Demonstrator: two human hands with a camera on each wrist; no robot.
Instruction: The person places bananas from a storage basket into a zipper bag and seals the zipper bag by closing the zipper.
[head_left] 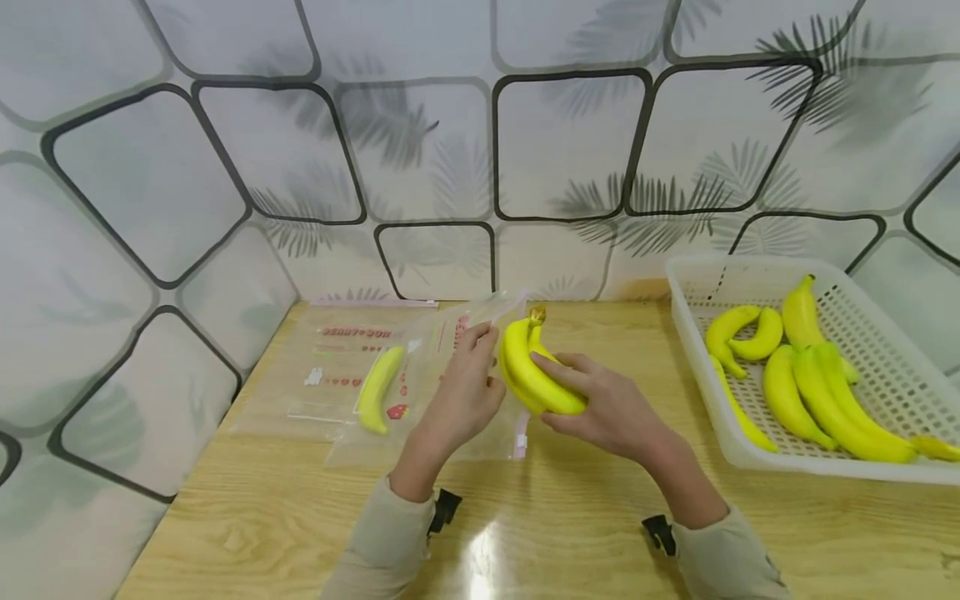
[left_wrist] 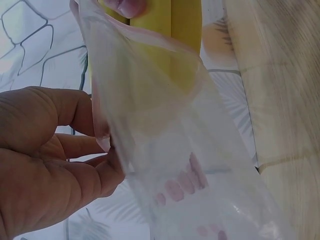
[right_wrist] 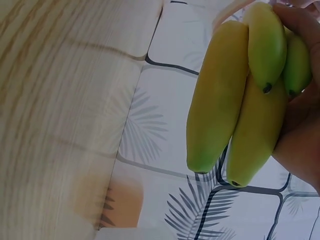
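Note:
My left hand [head_left: 467, 392] pinches the edge of a clear zip bag [left_wrist: 155, 120] with red print. The bag's mouth is spread, and in the left wrist view its film overlaps the lower part of a yellow banana bunch [head_left: 531, 367]. My right hand [head_left: 603, 404] grips that bunch from the side, its stem end pointing up and away. Green-tinged tips of several bananas [right_wrist: 217, 100] show in the right wrist view. Left of the hands, a single banana [head_left: 378, 390] lies flat, seen through clear plastic.
Another clear printed bag [head_left: 307, 333] lies flat on the wooden table [head_left: 225, 517] at the left. A white perforated basket [head_left: 697, 367] with several bananas [head_left: 798, 392] stands at the right. A patterned wall [head_left: 420, 167] rises behind the table.

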